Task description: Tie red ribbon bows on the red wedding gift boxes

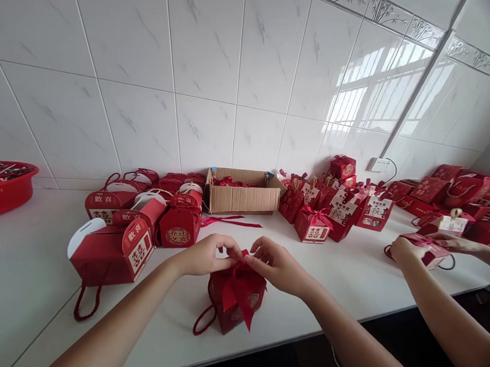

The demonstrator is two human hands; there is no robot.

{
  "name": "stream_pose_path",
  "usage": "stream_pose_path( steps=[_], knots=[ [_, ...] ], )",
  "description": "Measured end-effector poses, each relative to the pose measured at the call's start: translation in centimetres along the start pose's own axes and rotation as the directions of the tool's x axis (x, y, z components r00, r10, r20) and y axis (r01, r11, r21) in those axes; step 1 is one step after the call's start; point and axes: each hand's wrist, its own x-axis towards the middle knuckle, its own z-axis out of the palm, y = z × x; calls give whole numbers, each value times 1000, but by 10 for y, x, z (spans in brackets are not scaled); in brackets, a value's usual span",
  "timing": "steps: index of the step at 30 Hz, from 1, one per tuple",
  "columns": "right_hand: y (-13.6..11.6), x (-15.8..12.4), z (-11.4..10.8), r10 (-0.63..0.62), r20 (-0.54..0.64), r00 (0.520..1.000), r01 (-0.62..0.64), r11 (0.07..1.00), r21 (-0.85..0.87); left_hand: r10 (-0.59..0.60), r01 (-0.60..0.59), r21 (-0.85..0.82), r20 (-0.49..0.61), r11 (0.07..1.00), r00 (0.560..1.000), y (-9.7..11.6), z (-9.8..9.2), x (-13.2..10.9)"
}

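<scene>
A small red gift box (229, 310) stands near the front edge of the white counter, gold print on its side. Red ribbon (240, 291) is gathered on its top, and its wide tails hang down over the front. My left hand (213, 254) pinches at the ribbon from the left. From the right, my right hand (279, 266) grips it too, thumb and fingers together; the fingertips partly hide the knot. A dark red cord loop (204, 320) hangs out on the box's left side.
Several red handled boxes (103, 252) stand at left, beside a red basin (7, 196). Behind are a cardboard carton (244, 200) and loose ribbon (242, 223). Finished-looking boxes (343, 211) cluster at right. Another person's hands (409, 251) handle a red box farther right.
</scene>
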Motion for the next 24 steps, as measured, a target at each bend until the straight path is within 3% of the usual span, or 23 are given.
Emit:
stream_pose_path(
  steps=[4, 8, 14, 20, 24],
  knots=[
    [4, -7, -4, -10, 3, 1000, 10, 1000, -8, -33, 33, 8, 25, 999, 999, 6, -4, -1],
    [23, -9, -2, 90, 115, 989, -111, 975, 194, -45, 45, 53, -10, 998, 999, 7, -3, -4],
    [37, -11, 5, 102, -2, 995, -97, 958, 269, -44, 46, 32, -56, 998, 997, 4, 1, -4],
    [28, -25, 11, 244, 128, 961, -273, 906, 323, -37, 39, 29, -57, 999, 998, 4, 1, -6],
    [32, -30, 12, 227, 176, 958, -286, 819, 497, -42, 44, 25, -64, 999, 997, 4, 1, -10]
  ],
)
